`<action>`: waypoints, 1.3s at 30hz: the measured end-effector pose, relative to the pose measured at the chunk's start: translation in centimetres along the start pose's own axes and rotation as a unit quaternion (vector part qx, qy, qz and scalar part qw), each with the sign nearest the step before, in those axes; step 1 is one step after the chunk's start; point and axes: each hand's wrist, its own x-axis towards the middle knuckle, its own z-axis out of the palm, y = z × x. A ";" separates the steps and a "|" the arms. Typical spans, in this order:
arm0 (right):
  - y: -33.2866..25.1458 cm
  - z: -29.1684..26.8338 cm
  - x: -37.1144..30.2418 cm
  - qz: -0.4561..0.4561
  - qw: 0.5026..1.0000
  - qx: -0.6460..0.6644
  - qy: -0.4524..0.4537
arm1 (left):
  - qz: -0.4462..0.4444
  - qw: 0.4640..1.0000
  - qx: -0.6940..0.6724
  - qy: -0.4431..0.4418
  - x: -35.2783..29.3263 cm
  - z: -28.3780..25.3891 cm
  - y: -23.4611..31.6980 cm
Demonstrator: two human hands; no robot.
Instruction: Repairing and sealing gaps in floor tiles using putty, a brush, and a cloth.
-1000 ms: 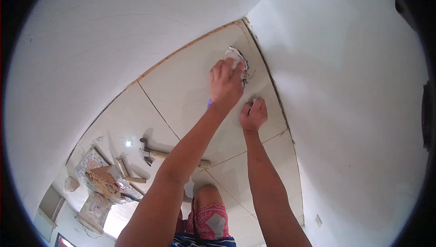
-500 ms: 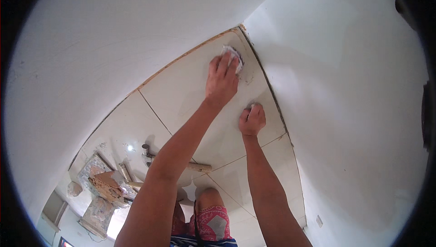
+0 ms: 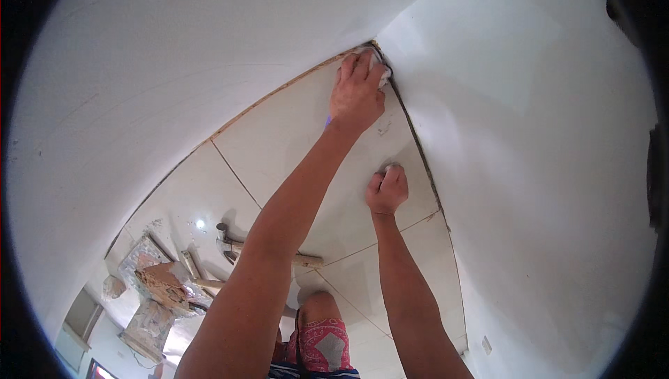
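My left hand (image 3: 357, 93) is closed over a crumpled whitish cloth (image 3: 382, 72), pressing it into the floor corner where two white walls meet. Dark smudges show on the cloth, and part of it is hidden under my fingers. Nearer to me, my right hand (image 3: 387, 189) rests as a fist on the pale floor tile (image 3: 293, 149). A bit of something whitish shows at its fingers, too small to name. Between the hands, faint grey marks lie on the tile.
A hammer (image 3: 307, 260) with a wooden handle lies on the floor, partly behind my left forearm. Broken boards and rubble (image 3: 166, 285) are piled at the lower left. White walls (image 3: 529, 170) close in on the right and far left. My knee (image 3: 320, 307) is at the bottom.
My left hand has moved the cloth forward and slightly right, from the middle of the tile into the corner. My right hand has stayed in nearly the same place.
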 end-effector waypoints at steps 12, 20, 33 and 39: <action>0.3 -1.2 0.8 0.023 0.999 -0.008 -0.028 | -0.048 0.954 -0.285 0.086 -1.3 -0.7 1.2; 0.3 -1.2 1.1 0.018 1.000 -0.003 -0.017 | -0.117 0.926 -0.273 0.232 2.9 1.9 3.6; 0.3 -1.2 1.3 0.013 1.000 -0.010 -0.010 | -0.079 0.982 -0.155 0.068 3.2 0.5 2.5; 0.4 -1.3 1.4 0.010 1.000 0.006 0.011 | 0.018 0.982 -0.161 -0.101 2.1 -2.3 4.5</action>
